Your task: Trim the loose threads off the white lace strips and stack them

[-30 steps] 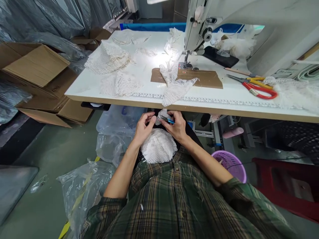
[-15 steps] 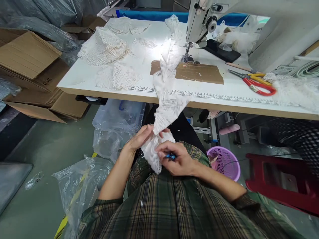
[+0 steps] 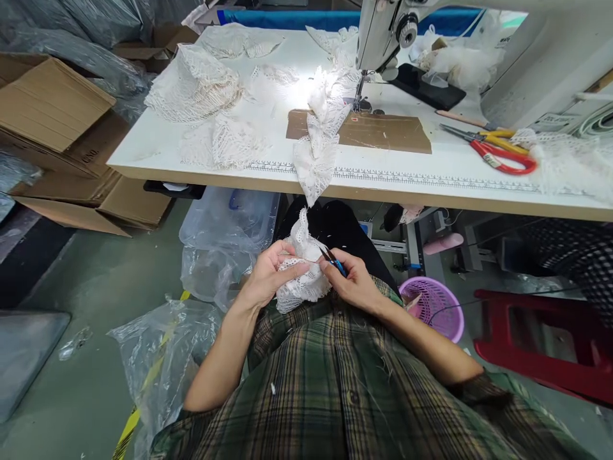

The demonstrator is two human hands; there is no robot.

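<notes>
Over my lap, my left hand [image 3: 271, 275] pinches a bunched piece of white lace [image 3: 304, 287]. My right hand [image 3: 352, 278] holds small blue thread snips [image 3: 334, 262], their dark blades pointing up and left beside the lace. The fingertips of my right hand also come up against the lace edge. Another strip of white lace [image 3: 316, 160] hangs over the table's front edge, its tip just above the lace in my lap. Whether a thread joins the two pieces I cannot tell.
A sewing machine [image 3: 383, 38] stands on the white table [image 3: 158, 150]. Lace piles [image 3: 196, 83] lie at left, red-handled scissors [image 3: 502, 158] at right. Brown cardboard [image 3: 383, 133] lies below the needle. A purple basket [image 3: 460, 313] and red stool [image 3: 483, 348] stand on the floor.
The lace strip has parted from the lap piece and now hangs from the table. My right hand has turned, bringing the snips' blades into view; my left hand has shifted its hold.
</notes>
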